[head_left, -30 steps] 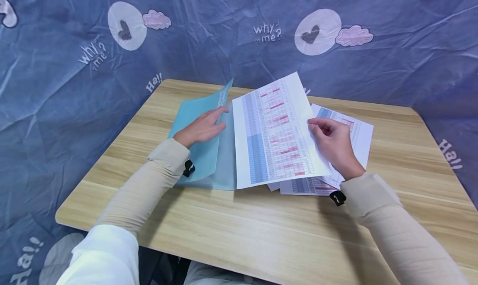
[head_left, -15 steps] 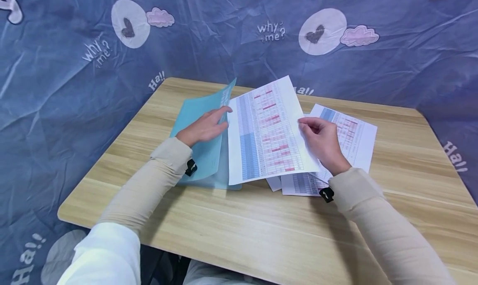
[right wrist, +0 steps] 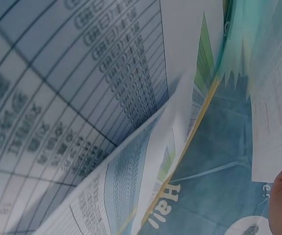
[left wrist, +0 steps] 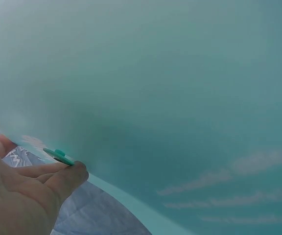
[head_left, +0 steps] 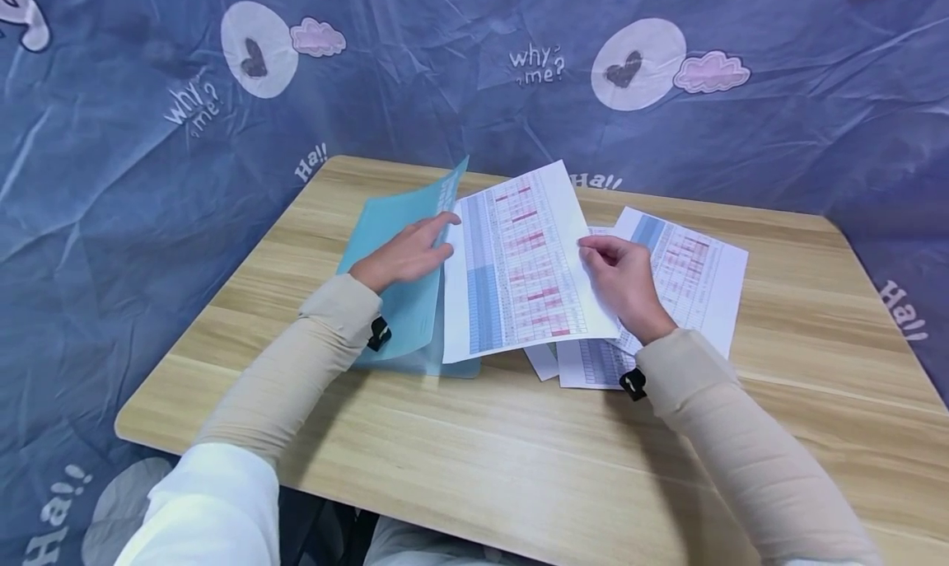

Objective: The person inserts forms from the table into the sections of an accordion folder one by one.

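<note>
Holding back the lifted front cover of the teal folder (head_left: 400, 253), our left hand (head_left: 404, 253) lies on it with fingers nearly straight, tips at the cover's free edge toward 2 o'clock; the left wrist view shows the fingertips (left wrist: 65, 171) touching that thin edge. The folder sits on the wooden table (head_left: 519, 467) at about 10 o'clock from the table's middle, its back leaf flat under the raised cover.

Our right hand (head_left: 619, 282) has its fingers curled and pinches the right edge of a printed sheet (head_left: 519, 261), a table of blue and red cells. We hold the sheet tilted, its left edge over the folder's open side, just beside the left fingertips. At 3 o'clock from the held sheet, a small loose pile of printed sheets (head_left: 689, 269) lies flat on the table, partly under our right wrist. The right wrist view shows printed pages close up, blurred, with the blue backdrop cloth (head_left: 474, 72) behind, which also rings the table from 9 round to 3 o'clock.
</note>
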